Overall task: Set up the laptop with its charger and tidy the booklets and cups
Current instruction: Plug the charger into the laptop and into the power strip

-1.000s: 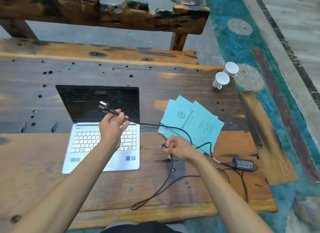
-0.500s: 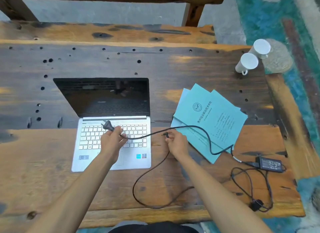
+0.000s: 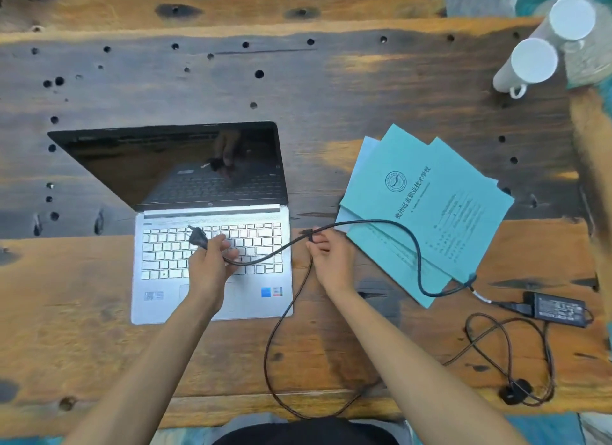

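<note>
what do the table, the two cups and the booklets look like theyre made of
Table: weathered solid wood, worn stain; grain, cracks and drilled holes show.
Cups: look like white glazed ceramic, smooth with a small loop handle, though plastic can't be ruled out.
Booklets: teal matte paper or thin card; flat fanned sheets, printed text.

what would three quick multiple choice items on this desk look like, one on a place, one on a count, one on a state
1. The power brick lies: A) right of the booklets B) on the laptop C) beside the cups
2. White cups: A) one B) two C) four
3. The laptop screen is: A) dark B) showing a video C) shut

Answers: 1 A, it lies at the table's right edge; 2 B, two stand at the far right corner; 3 A, lid open, screen black with the left hand reflected.
</note>
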`<state>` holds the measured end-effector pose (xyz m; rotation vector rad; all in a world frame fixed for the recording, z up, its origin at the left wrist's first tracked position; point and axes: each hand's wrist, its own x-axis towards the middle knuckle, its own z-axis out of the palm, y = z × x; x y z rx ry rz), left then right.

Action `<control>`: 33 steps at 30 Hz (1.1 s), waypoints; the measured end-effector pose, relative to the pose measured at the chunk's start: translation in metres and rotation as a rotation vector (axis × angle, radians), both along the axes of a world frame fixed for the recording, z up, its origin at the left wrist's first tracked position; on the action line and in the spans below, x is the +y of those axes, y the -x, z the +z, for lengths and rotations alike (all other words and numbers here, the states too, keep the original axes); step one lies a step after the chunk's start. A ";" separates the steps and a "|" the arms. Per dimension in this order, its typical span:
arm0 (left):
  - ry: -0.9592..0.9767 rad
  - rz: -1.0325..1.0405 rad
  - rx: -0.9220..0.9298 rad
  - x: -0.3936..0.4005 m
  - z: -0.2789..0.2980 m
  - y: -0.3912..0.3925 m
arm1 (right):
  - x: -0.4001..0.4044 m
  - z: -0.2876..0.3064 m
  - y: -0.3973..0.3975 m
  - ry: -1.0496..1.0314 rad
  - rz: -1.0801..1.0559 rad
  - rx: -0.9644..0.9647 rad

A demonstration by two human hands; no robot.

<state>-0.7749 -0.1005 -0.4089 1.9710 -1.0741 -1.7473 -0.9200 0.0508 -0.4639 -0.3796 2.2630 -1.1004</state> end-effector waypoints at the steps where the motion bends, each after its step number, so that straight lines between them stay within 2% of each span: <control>1: 0.031 -0.061 -0.031 0.001 -0.001 -0.002 | -0.002 -0.002 -0.002 0.025 -0.017 -0.016; 5: 0.172 -0.435 -0.171 -0.001 -0.005 -0.016 | -0.013 -0.012 -0.010 0.099 -0.111 -0.104; 10: 0.433 -0.826 -0.333 -0.006 -0.013 -0.026 | -0.018 -0.020 -0.019 0.119 -0.200 0.091; 15: 0.592 -1.150 -0.422 -0.016 -0.018 -0.019 | -0.021 -0.025 -0.018 0.192 -0.215 0.047; 19: 0.582 -1.230 -0.437 -0.021 -0.025 -0.018 | -0.024 -0.024 -0.019 0.230 -0.232 0.053; 33: 0.581 -1.241 -0.414 -0.026 -0.038 -0.025 | -0.032 -0.021 -0.011 0.160 -0.156 -0.015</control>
